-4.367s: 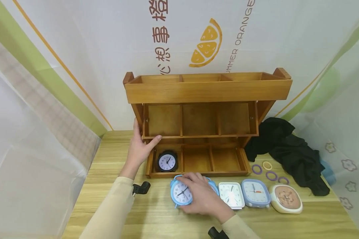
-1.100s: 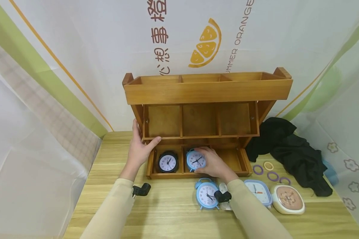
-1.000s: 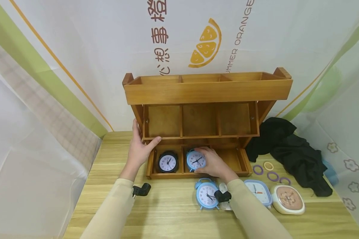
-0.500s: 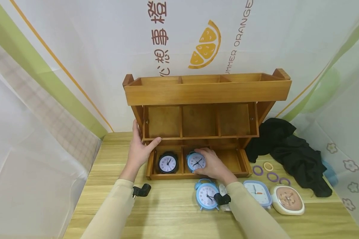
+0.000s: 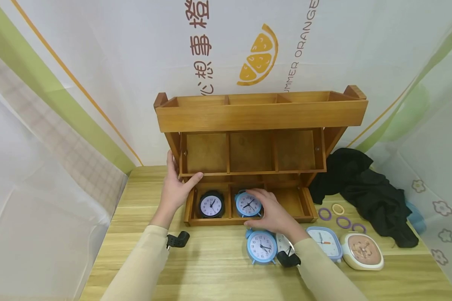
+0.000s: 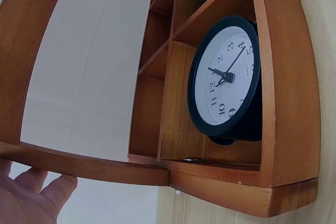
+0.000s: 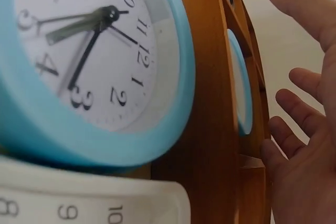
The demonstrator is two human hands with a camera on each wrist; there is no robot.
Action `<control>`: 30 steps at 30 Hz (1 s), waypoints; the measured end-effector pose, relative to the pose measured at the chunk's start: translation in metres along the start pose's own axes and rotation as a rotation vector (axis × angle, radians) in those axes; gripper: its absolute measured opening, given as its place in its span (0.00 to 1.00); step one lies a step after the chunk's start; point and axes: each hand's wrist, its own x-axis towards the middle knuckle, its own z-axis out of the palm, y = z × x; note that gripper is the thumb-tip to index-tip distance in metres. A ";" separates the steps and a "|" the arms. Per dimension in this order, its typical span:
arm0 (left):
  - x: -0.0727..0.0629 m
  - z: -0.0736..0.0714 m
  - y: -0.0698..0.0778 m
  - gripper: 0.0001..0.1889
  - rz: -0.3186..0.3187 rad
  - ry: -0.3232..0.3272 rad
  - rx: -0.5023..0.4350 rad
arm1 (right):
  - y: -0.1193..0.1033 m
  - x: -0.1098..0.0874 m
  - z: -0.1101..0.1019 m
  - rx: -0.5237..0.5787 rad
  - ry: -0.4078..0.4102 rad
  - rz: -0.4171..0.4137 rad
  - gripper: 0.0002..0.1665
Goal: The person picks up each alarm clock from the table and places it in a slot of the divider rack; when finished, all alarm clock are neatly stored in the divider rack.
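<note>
My left hand [image 5: 172,190] grips the left side of a tiered wooden organizer [image 5: 261,118], thumb in front and fingers behind; its fingertips meet the wood in the left wrist view. A light blue alarm clock [image 5: 247,205] stands in the bottom tier's middle compartment. Just right of that clock is my right hand [image 5: 276,214], thumb and fingers spread apart, holding nothing; the right wrist view shows a gap between its fingers and the clock [image 7: 241,85]. In the left compartment sits a black alarm clock [image 5: 211,205]. A second blue alarm clock [image 5: 261,247] stands before the organizer, below the right hand.
A white clock [image 5: 283,242], partly hidden by the right wrist, a blue-purple square clock [image 5: 324,243] and a cream clock [image 5: 363,251] line the table to the right. Behind them lie several purple and yellow rings [image 5: 343,222] and a crumpled black cloth [image 5: 373,192].
The right hand carried one blue clock from the table into the middle compartment, then let go and drew back slightly to the right. The left hand has stayed at the organizer's side.
</note>
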 end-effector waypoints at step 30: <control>0.000 0.000 0.001 0.63 -0.003 -0.001 -0.012 | -0.008 -0.079 0.010 -0.058 0.007 -0.043 0.57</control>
